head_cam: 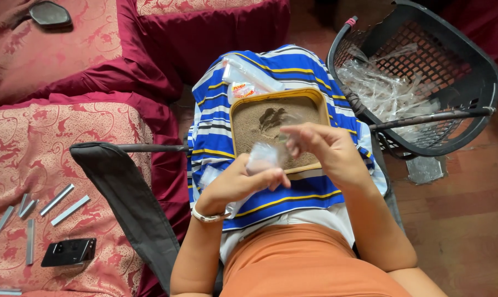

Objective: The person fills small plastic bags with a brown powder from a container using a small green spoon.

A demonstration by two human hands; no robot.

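My left hand (238, 184) grips a small clear plastic pouch (261, 158) between thumb and fingers, just above the near edge of a yellow-rimmed tray (321, 99) filled with brown powder. My right hand (323, 148) pinches the pouch's upper right part, fingers curled over it. The tray rests on a blue, white and yellow striped cloth (293, 66) spread over my lap. A silver bracelet (208, 216) circles my left wrist.
A black plastic basket (480, 82) with several clear empty pouches stands at the right on the wooden floor. Packets (243, 88) lie behind the tray. On the red patterned cushion (56, 143) at left lie several staple strips (56, 199) and a black stapler (69, 252).
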